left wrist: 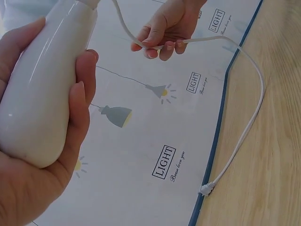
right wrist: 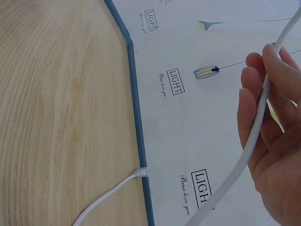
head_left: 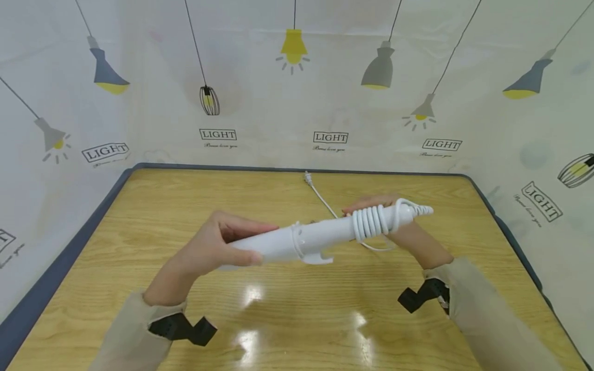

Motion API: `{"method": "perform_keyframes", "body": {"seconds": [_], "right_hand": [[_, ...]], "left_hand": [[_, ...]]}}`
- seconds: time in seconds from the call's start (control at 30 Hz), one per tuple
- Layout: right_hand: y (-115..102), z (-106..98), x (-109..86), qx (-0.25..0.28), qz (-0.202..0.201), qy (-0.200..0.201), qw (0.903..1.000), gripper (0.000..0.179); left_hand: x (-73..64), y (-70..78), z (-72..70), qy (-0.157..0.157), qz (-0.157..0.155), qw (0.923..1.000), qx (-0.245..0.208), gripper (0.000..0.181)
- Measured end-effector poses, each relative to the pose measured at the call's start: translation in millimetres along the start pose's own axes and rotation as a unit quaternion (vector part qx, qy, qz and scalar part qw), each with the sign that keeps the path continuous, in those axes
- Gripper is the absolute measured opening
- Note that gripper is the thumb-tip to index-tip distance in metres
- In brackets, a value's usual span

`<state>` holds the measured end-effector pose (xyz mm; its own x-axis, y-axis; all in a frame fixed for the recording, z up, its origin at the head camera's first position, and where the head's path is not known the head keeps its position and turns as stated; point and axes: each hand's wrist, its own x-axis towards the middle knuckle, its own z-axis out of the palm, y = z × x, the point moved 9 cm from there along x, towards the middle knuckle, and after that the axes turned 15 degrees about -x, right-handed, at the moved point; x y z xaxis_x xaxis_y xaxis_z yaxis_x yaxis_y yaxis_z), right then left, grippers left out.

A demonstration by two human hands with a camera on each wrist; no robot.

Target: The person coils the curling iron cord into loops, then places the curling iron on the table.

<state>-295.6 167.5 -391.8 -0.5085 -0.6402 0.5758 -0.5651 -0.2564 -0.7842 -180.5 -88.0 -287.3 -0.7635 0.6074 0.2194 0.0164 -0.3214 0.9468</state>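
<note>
A white wand-shaped electric appliance point(head_left: 264, 245) is held up at a slant over the table. My left hand point(head_left: 209, 247) grips its thicker, glossy end, thumb on the near side. Midway along are a raised ring and a small hooked tab point(head_left: 317, 258). Several turns of white power cord point(head_left: 371, 222) wrap the far end, which tapers to a ribbed cord sleeve point(head_left: 423, 210). Behind that end, partly hidden, is my right hand point(head_left: 371, 202). Its thumb and fingers pinch the loose cord point(right wrist: 256, 123), seen in the right wrist view.
The cord's free length runs across the wooden table point(head_left: 287, 314) to a plug point(head_left: 308, 178) at the back edge. A dark blue edging point(head_left: 394, 172) borders the table. Pale sheets point(head_left: 260, 103) printed with lamps rise behind and on both sides.
</note>
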Motion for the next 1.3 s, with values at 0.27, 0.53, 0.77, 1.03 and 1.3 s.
{"method": "perform_keyframes", "body": {"seconds": [0.27, 0.53, 0.77, 1.03, 1.3], "right_hand": [[-93.3, 48.1, 62.1, -0.14, 0.189, -0.018, 0.9718, 0.022], [-87.8, 53.4, 75.7, -0.186, 0.214, -0.112, 0.9525, 0.011], [-85.2, 43.8, 85.5, -0.261, 0.214, -0.151, 0.9293, 0.008], [-91.9, 39.4, 97.9, -0.326, 0.218, -0.184, 0.9014, 0.007], [-107.8, 35.9, 105.3, -0.316, 0.198, -0.2, 0.906, 0.005]], "left_hand": [[-3.7, -1.8, 5.3, -0.055, 0.002, 0.9981, 0.028, 0.043], [-6.6, -12.4, 5.1, -0.082, -0.044, 0.9945, 0.048, 0.039], [-8.1, -23.1, 0.7, -0.078, -0.074, 0.991, 0.08, 0.038], [-10.2, -36.8, -4.0, -0.072, -0.106, 0.9875, 0.092, 0.039], [-10.5, -54.3, -11.5, -0.053, -0.137, 0.9838, 0.103, 0.038]]}}
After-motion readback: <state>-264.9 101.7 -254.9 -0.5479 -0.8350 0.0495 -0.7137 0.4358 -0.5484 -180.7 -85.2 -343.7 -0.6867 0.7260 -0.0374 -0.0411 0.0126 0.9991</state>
